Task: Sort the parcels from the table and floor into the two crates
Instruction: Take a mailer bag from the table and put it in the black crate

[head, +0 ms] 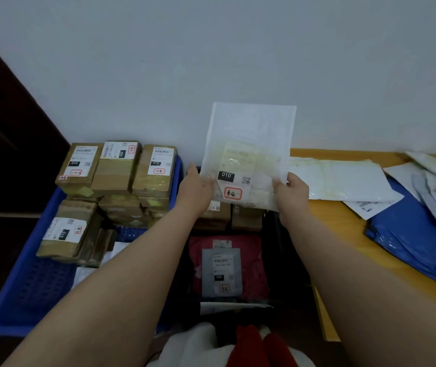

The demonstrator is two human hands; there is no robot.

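Item: white mailer (248, 144), label "010", being held upright above the dark crate (288, 260), just right of the blue crate (31, 282). Left hand (195, 188) and right hand (292, 192) are each pinching a lower corner. Risks: the limp sheet is likely flopping over and hiding its label; both crates are already holding "010" parcels, inviting a wrong drop; the stacked boxes (116, 168) are leaving little room.

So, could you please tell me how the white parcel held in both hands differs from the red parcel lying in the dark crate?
The white parcel is held upright in the air, gripped by the left hand and right hand; the red parcel lies flat in the dark crate, untouched. The white one is pale and translucent; the red one is opaque, with a grey patch. The white one's label reads 010, the red one's 060. Both are soft mailers with red-stamped labels.
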